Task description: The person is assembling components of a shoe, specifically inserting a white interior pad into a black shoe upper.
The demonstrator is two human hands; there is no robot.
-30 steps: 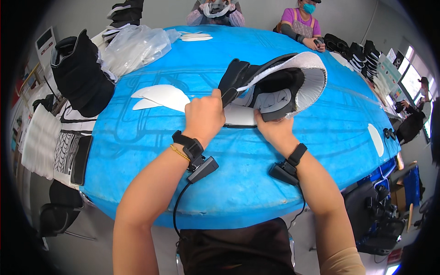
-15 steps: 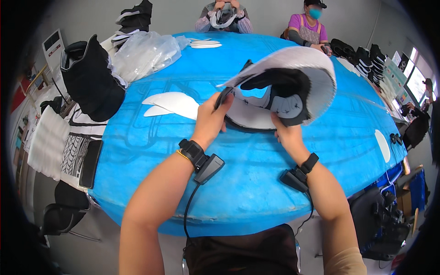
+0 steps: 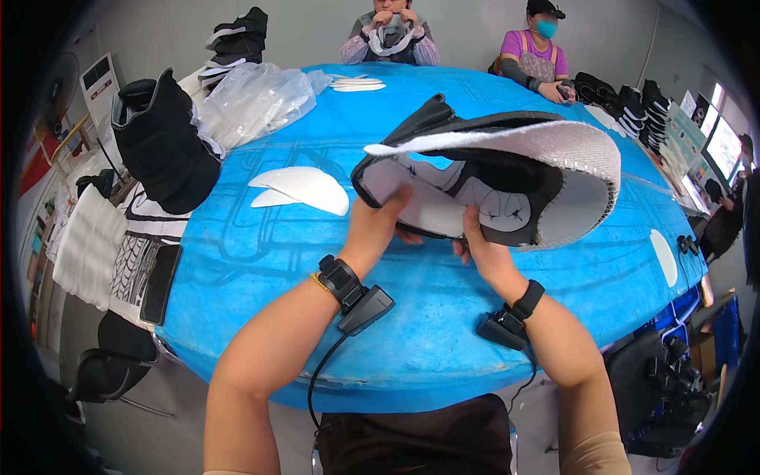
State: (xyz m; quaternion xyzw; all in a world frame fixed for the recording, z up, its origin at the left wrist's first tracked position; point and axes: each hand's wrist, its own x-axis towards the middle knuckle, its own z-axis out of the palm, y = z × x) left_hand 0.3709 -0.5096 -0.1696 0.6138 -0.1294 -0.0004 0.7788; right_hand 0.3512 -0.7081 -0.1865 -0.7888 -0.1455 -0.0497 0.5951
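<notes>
A black and white shoe upper (image 3: pixel 582 190) hangs above the blue-covered table, its pale inner side with dark stitch marks turned toward me. Its stitched, rounded end points right. My left hand (image 3: pixel 378 226) grips the lower edge near the left end, thumb on the inner face and fingers underneath. Closer to the middle, my right hand (image 3: pixel 484 249) pinches the same edge, thumb up along the inside. Left of the upper, a few white, leaf-shaped inserts (image 3: pixel 305 188) lie overlapping on the table.
The blue table cover (image 3: pixel 261 332) curves toward me. At left stand black uppers (image 3: pixel 162 150) beside a clear plastic bag (image 3: pixel 265 103), a white stack (image 3: pixel 87 245) and a dark phone-like slab (image 3: pixel 161 285). Two people sit across; more uppers (image 3: pixel 629 107) are stacked at far right.
The upper has swung lower and to the right, opening its inner side more toward me. Both hands still grip its lower edge, now nearer each other.
</notes>
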